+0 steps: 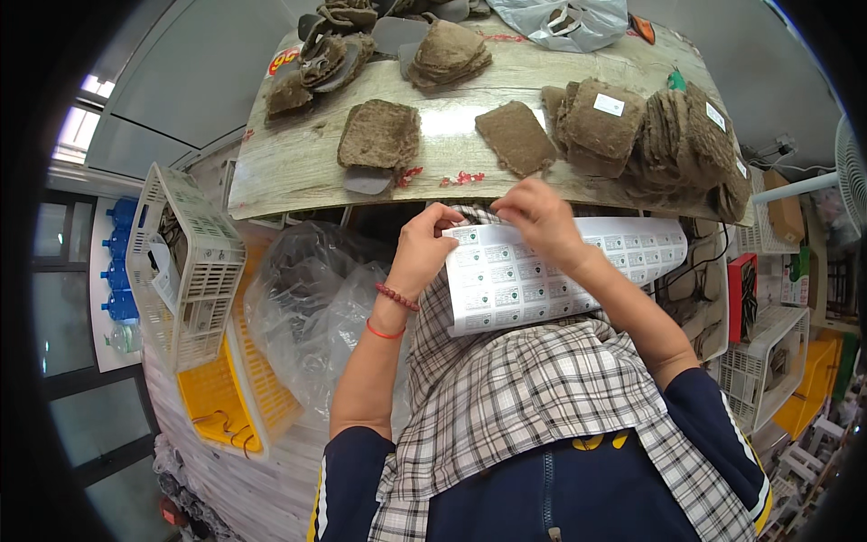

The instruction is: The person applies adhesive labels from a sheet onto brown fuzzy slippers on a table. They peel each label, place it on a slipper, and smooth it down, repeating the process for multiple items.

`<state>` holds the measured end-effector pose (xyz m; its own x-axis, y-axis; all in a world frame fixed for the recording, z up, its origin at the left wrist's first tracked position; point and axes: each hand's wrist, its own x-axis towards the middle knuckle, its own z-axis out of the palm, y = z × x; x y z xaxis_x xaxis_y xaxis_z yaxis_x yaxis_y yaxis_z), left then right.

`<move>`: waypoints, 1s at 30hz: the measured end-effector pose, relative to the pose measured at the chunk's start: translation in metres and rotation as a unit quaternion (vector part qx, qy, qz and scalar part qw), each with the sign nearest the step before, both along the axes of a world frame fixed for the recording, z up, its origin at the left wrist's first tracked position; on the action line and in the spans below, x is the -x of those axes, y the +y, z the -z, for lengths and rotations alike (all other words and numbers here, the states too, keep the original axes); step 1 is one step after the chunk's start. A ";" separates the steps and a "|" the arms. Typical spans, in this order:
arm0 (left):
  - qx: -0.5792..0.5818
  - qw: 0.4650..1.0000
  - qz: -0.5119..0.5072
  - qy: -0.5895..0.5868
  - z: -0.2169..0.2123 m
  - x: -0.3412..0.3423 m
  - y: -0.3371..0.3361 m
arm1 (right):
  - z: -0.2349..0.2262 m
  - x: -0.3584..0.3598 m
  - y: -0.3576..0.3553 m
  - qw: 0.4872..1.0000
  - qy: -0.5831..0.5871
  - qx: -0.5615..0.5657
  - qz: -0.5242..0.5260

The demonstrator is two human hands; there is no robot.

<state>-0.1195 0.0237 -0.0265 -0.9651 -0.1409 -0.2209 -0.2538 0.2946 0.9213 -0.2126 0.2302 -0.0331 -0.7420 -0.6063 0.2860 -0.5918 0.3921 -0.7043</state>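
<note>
Head view: sheet of labels [506, 282] held over lap, below bench [289, 185] edge; upper corner pinched by fingers of left hand [421, 251]. Right hand [546, 226] poised above sheet's upper edge; grip cannot be told. Peeling apparently in hand; clean, uncreased lift seemingly called for next.

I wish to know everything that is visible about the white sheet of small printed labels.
The white, thin, paper-like sheet of small printed labels looks rectangular, with rows of little boxes bearing dark print and a green mark. A patch near its upper left looks blank. It lies slanted over the black-and-white checked cloth apron, its right end curving. The bare left hand holds it near the upper-left corner; the bare right hand overlaps its upper edge, its grip unclear.
</note>
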 end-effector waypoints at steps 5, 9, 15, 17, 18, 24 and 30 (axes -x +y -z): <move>-0.055 0.998 -0.027 0.011 -0.001 0.000 -0.002 | 0.007 -0.022 -0.019 0.999 0.041 0.010 -0.009; -0.087 0.996 -0.033 0.013 0.003 0.000 -0.006 | 0.009 -0.024 -0.023 0.997 0.070 0.036 0.005; -0.129 0.991 -0.027 0.008 0.013 0.005 -0.010 | 0.017 -0.028 -0.030 0.996 0.034 0.069 0.047; -0.139 0.990 -0.028 0.003 0.016 0.006 -0.012 | 0.018 -0.028 -0.031 0.993 0.013 0.093 0.066; -0.142 0.989 -0.031 -0.004 0.016 0.006 -0.012 | 0.017 -0.030 -0.031 0.994 0.004 0.082 0.076; -0.165 0.985 -0.039 -0.015 0.012 0.007 -0.011 | 0.019 -0.032 -0.028 0.996 -0.021 0.054 0.068; -0.190 0.979 -0.058 -0.039 0.009 0.009 -0.013 | 0.022 -0.030 -0.029 0.993 -0.037 0.102 0.052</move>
